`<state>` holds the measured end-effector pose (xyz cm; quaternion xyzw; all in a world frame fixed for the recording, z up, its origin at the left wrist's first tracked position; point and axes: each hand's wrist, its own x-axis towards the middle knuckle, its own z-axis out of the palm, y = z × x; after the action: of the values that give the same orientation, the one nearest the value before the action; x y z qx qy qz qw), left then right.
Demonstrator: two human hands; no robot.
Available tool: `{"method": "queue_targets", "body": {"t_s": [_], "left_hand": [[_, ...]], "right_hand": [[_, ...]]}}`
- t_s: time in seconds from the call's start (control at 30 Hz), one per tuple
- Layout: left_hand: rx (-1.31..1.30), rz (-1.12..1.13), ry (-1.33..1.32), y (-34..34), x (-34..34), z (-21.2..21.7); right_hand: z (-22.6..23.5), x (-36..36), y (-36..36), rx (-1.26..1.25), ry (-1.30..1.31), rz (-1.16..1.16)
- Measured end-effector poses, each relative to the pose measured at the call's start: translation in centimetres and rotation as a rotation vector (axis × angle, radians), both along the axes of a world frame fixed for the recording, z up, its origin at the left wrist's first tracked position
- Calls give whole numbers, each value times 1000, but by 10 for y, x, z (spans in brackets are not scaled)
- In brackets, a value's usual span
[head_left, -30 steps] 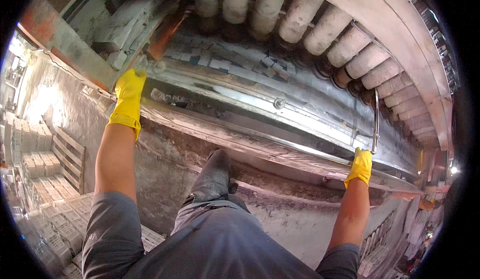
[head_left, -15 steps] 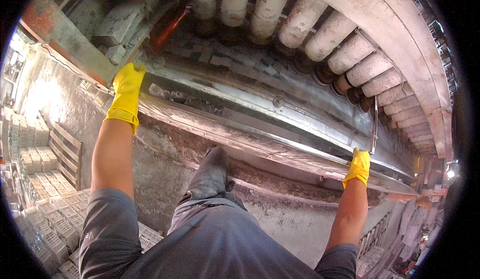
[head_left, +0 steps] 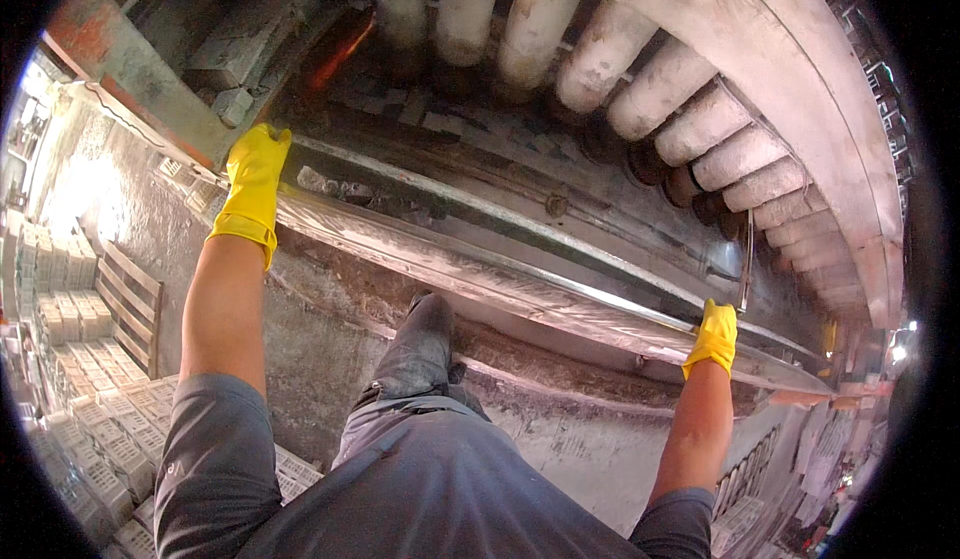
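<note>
Left hand [head_left: 255, 174], in a yellow glove, lies flat with fingers together on the far-left end of a long dusty metal rail [head_left: 520, 284] that runs left to right across the machine; it grips nothing, and looks placed there for support while leaning over. Right hand [head_left: 716, 334], also in a yellow glove, is closed around the lower end of a thin metal rod [head_left: 747, 259] that stands nearly upright at the right end of the rail, held low, probably for control. One knee and boot [head_left: 425, 334] are braced against the rough ledge just near the rail. Beyond it, about nine pale rollers [head_left: 640, 84] fan out side by side under a curved hood [head_left: 800, 69]. Some loose rubble [head_left: 335, 187] sits just right of the left hand. Stacked grey blocks [head_left: 70, 309] fill the floor far left.
</note>
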<state>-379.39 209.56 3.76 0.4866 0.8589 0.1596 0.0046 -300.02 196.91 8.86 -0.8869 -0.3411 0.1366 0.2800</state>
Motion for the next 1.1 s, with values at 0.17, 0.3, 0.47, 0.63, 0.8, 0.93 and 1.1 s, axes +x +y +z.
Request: {"method": "queue_targets", "body": {"t_s": [0.17, 0.3, 0.47, 0.63, 0.8, 0.93, 1.1], "left_hand": [[-32, 28, 2, 3, 6, 7], [-66, 29, -3, 4, 6, 14], [-97, 36, 6, 10, 0, 12], [-69, 12, -3, 20, -16, -5], [-84, 5, 1, 24, -20, -3], [-135, 25, 8, 26, -9, 11], [-120, 42, 15, 23, -7, 14]], "right_hand": [[-25, 37, -1, 7, -120, 91], [-22, 48, 8, -246, -372, 183], [-16, 35, 13, -195, -355, 125], [-9, 34, 16, -248, -454, 186], [-1, 21, 25, -199, -273, 34], [4, 16, 26, -232, -302, 34], [14, 2, 35, -279, -270, 7]]}}
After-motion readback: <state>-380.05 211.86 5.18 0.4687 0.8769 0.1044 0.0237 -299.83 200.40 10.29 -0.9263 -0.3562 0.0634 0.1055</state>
